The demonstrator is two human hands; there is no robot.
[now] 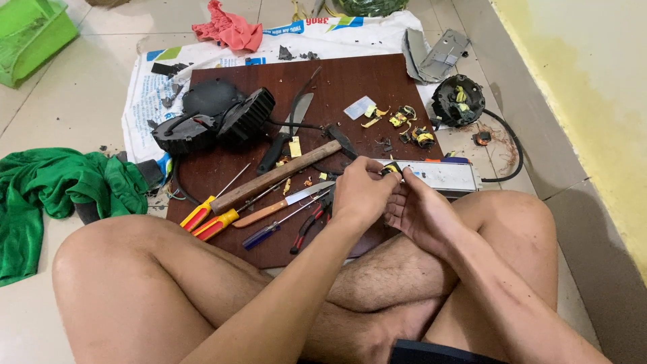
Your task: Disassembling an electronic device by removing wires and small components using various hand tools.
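Both hands [391,195] pinch a small yellow-and-black part [390,170] above the board [350,81].

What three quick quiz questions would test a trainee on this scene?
1. True or false: both hands hold one small yellow-and-black part.
2. What lies nearest the hammer? A) a knife B) the green cloth C) the red rag
3. What do the tools rest on?

Key: 1. True: left hand and right hand meet on it. 2. A. 3. A dark brown board.
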